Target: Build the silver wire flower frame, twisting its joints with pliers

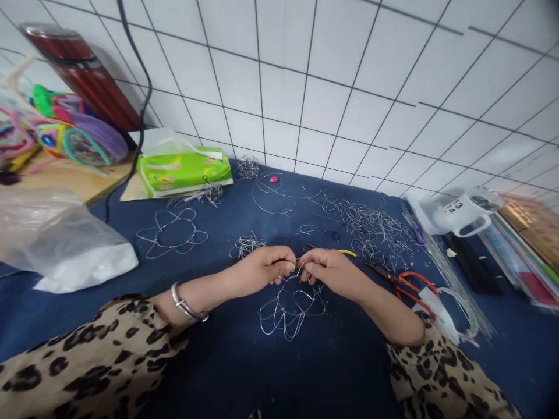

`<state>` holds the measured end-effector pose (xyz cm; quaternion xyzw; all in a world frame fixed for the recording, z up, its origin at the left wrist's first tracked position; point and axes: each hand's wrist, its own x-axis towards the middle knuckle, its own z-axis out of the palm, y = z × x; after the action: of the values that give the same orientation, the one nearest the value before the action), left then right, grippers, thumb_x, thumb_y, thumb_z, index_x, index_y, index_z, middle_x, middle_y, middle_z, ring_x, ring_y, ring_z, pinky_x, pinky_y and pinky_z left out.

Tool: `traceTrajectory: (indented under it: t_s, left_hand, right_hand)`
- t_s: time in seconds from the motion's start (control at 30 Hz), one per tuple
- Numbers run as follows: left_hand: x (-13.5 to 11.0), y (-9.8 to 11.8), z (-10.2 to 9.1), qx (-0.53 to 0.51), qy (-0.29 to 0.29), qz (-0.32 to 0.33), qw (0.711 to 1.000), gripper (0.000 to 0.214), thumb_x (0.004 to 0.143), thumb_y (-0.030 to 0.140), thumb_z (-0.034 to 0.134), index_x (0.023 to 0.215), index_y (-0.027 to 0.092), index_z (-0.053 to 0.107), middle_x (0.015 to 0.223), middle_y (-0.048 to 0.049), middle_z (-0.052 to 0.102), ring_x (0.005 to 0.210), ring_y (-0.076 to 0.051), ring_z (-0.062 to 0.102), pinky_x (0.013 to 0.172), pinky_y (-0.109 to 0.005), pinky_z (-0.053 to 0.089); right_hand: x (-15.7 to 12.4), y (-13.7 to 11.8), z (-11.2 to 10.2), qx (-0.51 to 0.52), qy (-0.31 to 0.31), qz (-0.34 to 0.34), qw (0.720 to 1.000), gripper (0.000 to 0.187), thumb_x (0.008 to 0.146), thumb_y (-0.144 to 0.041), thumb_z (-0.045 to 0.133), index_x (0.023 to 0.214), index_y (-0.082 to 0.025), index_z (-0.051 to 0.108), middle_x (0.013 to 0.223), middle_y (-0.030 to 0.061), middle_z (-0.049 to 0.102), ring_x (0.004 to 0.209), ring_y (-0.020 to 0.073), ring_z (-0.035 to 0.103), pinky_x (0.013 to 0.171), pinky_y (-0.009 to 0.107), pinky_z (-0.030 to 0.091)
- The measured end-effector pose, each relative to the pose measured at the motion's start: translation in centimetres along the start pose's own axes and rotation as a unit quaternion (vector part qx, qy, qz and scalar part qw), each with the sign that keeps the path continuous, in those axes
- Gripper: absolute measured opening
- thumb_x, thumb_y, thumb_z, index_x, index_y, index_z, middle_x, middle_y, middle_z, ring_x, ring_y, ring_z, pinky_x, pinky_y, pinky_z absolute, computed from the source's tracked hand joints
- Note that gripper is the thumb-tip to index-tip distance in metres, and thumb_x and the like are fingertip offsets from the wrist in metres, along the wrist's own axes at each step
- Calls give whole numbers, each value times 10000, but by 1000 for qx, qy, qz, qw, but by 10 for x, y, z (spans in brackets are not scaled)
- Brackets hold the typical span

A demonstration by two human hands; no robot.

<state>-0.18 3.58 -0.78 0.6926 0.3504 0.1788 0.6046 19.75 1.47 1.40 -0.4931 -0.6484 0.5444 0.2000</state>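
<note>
A flower-shaped wire frame [286, 314], with looped petals and small pink marks where wires meet, hangs or rests just below my fingers. My left hand [271, 266] pinches its upper edge, thumb against bent fingers. Close beside it, my right hand [325, 267] is closed in a pinch on the same wire frame. The exact join between the fingertips is hidden. To the left, a second wire flower [172, 233] lies flat on the dark blue cloth [209, 361]. A small bundle of bent wires [248, 245] sits just behind my left hand.
Tangled wire pieces [375, 224] spread at back right, near orange-handled scissors [417, 291], straight wires [454, 279] and a white mug [458, 212]. On the left are a plastic bag [65, 238], a green tissue pack [186, 171] and a red thermos [87, 75]. A tiled wall [332, 87] stands behind.
</note>
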Motion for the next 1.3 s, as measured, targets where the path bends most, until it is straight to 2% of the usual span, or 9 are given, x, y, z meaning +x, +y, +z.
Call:
traceTrajectory:
  t_s: [0.2, 0.37, 0.53, 0.77, 0.9, 1.1, 1.3]
  left_hand:
    - [0, 1, 0, 5, 1, -3, 1000, 138, 856, 261, 436, 804, 161, 514, 637, 37, 470, 581, -90, 461, 553, -218, 382]
    - [2, 0, 1, -25, -9, -1, 1000, 143, 861, 266, 433, 810, 158, 511, 640, 41, 457, 585, -85, 453, 557, -213, 379]
    - [1, 3, -1, -8, -28, -1, 1000, 124, 853, 237, 443, 788, 157, 511, 631, 44, 444, 579, -82, 442, 553, -210, 373]
    - [0, 5, -6, 41, -27, -3, 999, 113, 847, 232, 445, 796, 162, 516, 617, 42, 441, 572, -86, 433, 553, -213, 364]
    - [1, 4, -7, 49, -27, -5, 998, 127, 852, 255, 441, 808, 165, 518, 630, 38, 450, 569, -87, 439, 553, -214, 368]
    - [0, 4, -6, 54, -31, 0, 998, 127, 856, 238, 423, 805, 167, 515, 645, 33, 461, 579, -87, 442, 555, -213, 367]
    - [0, 3, -4, 56, -23, 3, 998, 130, 856, 243, 416, 806, 171, 512, 623, 33, 448, 563, -88, 428, 541, -211, 359]
  right_hand:
    - [0, 3, 5, 28, -11, 1, 1000, 115, 715, -112, 481, 788, -172, 547, 717, 0, 606, 645, 93, 546, 598, 218, 428]
    - [1, 5, 9, -14, -19, 1, 1000, 85, 721, -216, 566, 793, -172, 567, 619, -42, 512, 542, 67, 433, 497, 193, 339]
    - [1, 2, 9, -60, -29, -10, 998, 87, 750, -242, 543, 728, -165, 577, 621, -37, 510, 554, 67, 428, 518, 199, 342]
    - [-1, -1, 7, -88, -29, -13, 996, 71, 768, -219, 511, 764, -172, 565, 650, -30, 523, 582, 74, 457, 544, 204, 357]
    - [-2, -2, 6, -85, -30, -17, 996, 59, 772, -209, 503, 773, -172, 550, 638, -40, 481, 571, 69, 424, 540, 202, 349]
    - [0, -1, 9, -74, -47, -10, 996, 104, 791, -223, 484, 836, -172, 563, 624, -48, 453, 543, 67, 384, 515, 206, 316]
    - [2, 5, 12, -46, -29, -18, 998, 180, 787, -341, 534, 722, -174, 507, 607, -54, 400, 538, 65, 350, 505, 203, 297]
